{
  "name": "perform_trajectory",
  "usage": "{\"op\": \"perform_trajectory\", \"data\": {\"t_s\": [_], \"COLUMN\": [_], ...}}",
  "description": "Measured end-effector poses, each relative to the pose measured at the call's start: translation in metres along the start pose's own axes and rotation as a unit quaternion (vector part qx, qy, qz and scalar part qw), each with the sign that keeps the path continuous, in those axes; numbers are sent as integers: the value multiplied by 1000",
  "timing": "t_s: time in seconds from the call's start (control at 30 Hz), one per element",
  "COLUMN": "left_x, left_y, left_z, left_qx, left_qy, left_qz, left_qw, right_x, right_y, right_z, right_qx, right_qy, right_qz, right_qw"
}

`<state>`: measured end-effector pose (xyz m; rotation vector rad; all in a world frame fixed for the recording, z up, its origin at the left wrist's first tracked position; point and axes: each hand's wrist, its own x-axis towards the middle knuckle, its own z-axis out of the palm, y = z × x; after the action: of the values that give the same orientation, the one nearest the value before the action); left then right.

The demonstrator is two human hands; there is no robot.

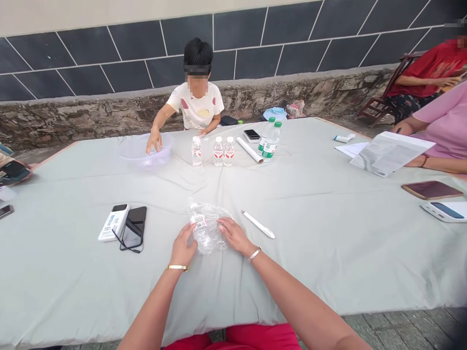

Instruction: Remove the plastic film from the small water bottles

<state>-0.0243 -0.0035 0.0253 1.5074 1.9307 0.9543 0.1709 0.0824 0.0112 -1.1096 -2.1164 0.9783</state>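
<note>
Clear crinkled plastic film (209, 240) lies on the table before me, around or over a small water bottle (199, 221) with a white cap and a red-and-white label. From the left, my left hand (183, 247) is closed around the lower side of the bottle and film. Across from it, my right hand (235, 236) has its fingers bent onto the film's right edge, pinching it. How the film sits beneath the bottle is hidden. Just right of my right hand lies a white utility knife (258, 224).
Beyond my hands stand several small bottles (218, 151), a film roll (250, 149) and green-capped bottles (270, 141). A person opposite reaches into a clear basin (126, 151). A power bank (114, 222) and phone (134, 228) lie left; papers (392, 153) are at right.
</note>
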Motion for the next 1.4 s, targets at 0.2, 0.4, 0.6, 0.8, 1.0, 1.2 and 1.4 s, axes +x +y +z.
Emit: {"op": "perform_trajectory", "data": {"t_s": [0.2,0.4,0.6,0.8,1.0,1.2,1.4], "left_x": [10,12,3,8,12,14,14], "left_y": [-4,-2,-23,-7,-21,-22,-19], "left_z": [-20,-16,-17,-5,-3,-3,-2], "left_qx": [-75,32,3,31,-130,-202,-145], "left_qy": [90,87,42,88,145,186,158], "left_qz": [-185,-218,-229,-208,-244,-289,-242], "left_qw": [976,971,972,974,950,917,946], "right_x": [5,15,13,22,21,21,26], "right_y": [-9,-10,-44,-76,-38,-41,-70], "right_z": [-4,-13,6,53,46,38,37], "right_qx": [-25,-57,-117,-107,-114,-90,-159], "right_qy": [-7,5,65,-8,-1,16,-19], "right_qz": [44,70,38,31,34,0,17], "right_qw": [999,996,990,994,993,996,987]}}
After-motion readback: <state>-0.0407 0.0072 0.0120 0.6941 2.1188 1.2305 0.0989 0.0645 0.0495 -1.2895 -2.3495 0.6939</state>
